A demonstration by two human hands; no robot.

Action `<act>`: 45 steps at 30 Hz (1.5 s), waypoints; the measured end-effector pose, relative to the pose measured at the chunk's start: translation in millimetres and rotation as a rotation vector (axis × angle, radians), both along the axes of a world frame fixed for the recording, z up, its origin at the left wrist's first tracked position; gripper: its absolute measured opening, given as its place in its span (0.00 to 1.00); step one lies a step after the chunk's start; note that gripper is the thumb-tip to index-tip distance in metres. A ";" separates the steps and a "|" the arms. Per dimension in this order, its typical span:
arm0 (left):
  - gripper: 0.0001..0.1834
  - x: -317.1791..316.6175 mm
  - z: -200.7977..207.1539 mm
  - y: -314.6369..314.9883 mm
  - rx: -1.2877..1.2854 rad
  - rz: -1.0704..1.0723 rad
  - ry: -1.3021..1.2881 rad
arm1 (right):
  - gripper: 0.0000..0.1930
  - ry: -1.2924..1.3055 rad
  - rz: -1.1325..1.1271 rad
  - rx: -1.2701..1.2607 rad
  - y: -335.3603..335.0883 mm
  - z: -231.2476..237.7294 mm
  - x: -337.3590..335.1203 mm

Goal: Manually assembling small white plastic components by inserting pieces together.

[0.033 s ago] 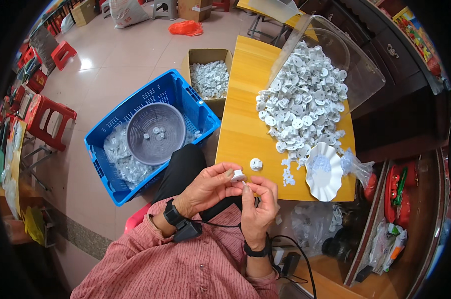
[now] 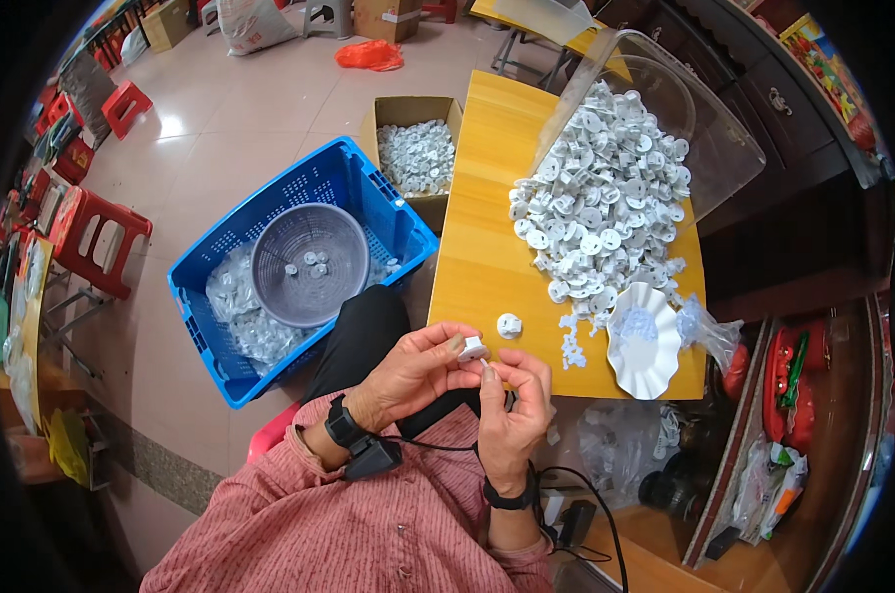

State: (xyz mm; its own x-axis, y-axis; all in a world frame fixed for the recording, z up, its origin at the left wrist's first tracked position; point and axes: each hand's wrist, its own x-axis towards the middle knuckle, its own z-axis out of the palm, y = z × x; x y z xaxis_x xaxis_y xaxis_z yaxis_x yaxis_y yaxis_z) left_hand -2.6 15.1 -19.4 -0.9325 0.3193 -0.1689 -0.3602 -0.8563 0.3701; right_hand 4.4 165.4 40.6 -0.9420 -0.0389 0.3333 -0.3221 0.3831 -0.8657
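Observation:
Between the thumb and fingers of my left hand (image 2: 413, 376), a white round plastic part (image 2: 473, 348) with a raised block is pinched just off the table's near edge. My right hand (image 2: 517, 410) is closed beside it, its thumb and finger pinching a tiny pale piece (image 2: 485, 364) against or close to the part's underside; contact is hard to tell. One similar loose part (image 2: 509, 326) lies on the yellow table (image 2: 482, 198) just beyond my hands. Further right, small pale pieces (image 2: 572, 346) are scattered next to a white scalloped dish (image 2: 655, 371) holding more of them.
A large heap of white parts (image 2: 606, 198) spills from a clear plastic bin (image 2: 709, 128). To the left, a blue crate (image 2: 210, 346) holds bagged parts and a grey basket (image 2: 270, 287) with several parts. Behind it stands a filled cardboard box (image 2: 368, 133). A black cable (image 2: 606, 509) hangs near my right wrist.

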 end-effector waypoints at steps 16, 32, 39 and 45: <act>0.17 3.2 12.6 3.3 -0.165 0.058 -0.047 | 0.05 0.007 -0.031 0.089 -7.7 -11.4 -4.5; 0.16 8.3 15.8 10.5 -0.457 0.165 0.040 | 0.06 0.078 -0.091 0.161 -13.1 -15.3 -5.7; 0.16 10.5 6.0 8.1 -0.489 0.142 0.099 | 0.06 0.042 -0.077 0.153 -20.9 -8.7 -2.4; 0.17 8.7 8.2 1.5 -0.278 0.093 0.082 | 0.06 -0.006 -0.039 0.076 -10.5 -15.0 -6.4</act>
State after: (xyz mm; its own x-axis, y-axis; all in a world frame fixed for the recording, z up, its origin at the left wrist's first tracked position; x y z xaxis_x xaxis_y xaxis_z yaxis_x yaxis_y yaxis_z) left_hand 6.2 16.6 -11.1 -0.9696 0.1842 -0.1609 -0.2446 -0.7457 0.6198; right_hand -2.0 154.9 25.5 -0.9453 -0.0270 0.3252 -0.3006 0.4599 -0.8355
